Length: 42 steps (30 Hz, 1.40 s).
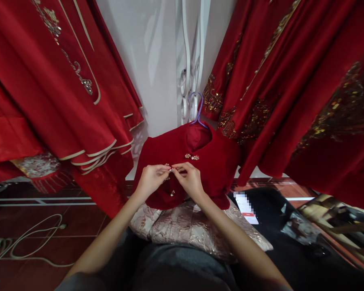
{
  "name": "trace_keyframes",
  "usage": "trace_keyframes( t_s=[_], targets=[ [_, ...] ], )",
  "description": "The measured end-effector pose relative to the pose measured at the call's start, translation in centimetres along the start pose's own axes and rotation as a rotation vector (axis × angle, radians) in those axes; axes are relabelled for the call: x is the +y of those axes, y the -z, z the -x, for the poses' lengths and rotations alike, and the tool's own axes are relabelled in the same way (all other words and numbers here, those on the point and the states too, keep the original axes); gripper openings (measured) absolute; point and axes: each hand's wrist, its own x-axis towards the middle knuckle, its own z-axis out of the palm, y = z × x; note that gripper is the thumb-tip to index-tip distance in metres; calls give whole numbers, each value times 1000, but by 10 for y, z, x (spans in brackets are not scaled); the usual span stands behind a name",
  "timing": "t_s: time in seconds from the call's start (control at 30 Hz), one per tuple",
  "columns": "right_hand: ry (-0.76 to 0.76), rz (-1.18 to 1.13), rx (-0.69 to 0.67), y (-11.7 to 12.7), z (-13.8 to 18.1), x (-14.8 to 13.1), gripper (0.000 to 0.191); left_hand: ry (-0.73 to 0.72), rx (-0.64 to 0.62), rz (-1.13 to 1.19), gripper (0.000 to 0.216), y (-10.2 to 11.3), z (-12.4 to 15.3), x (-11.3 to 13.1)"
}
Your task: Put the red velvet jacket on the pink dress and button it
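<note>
A dark red velvet garment (220, 161) on a purple hanger (197, 113) lies before me over a patterned shiny cushion (182, 226). My left hand (154, 178) and my right hand (188, 178) meet at its front opening, fingertips pinched together on a small jewelled fastener (166, 178). The fingers partly cover this fastener, so whether its halves are joined I cannot tell. Above it, near the neckline, sits a jewelled clasp (191, 157) with its two parts side by side. Lower down shows another jewelled button (172, 193).
Long red gowns hang at the left (87, 105) and right (279, 93). White scrollwork metal (185, 81) stands behind the hanger. A phone (245, 208) with a lit screen lies on a black surface at right. A white cable (33, 234) coils on the tiled floor.
</note>
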Motion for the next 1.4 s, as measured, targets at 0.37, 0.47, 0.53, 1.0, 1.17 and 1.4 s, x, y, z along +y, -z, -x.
trace_keyframes(
  t_s=[0.37, 0.47, 0.53, 1.0, 1.17, 1.4],
  targets=[
    [-114, 59, -282, 49, 8, -1, 21, 16, -236, -403, 9, 10, 11, 16],
    [-208, 226, -490, 78, 11, -1, 17, 74, -452, -475, 4, 3, 17, 15],
    [-278, 304, -667, 89, 13, 3, 17, 83, -519, -516, 10, -3, 20, 11],
    [-96, 349, -663, 39, 20, 62, 22, -2, -579, -574, 16, -12, 26, 3],
    [-181, 304, -691, 39, 18, 64, 18, -154, -580, -648, 11, -18, 27, 3],
    [-361, 83, -873, 68, 9, 41, 17, -102, -464, -706, 13, -44, 28, -17]
  ],
)
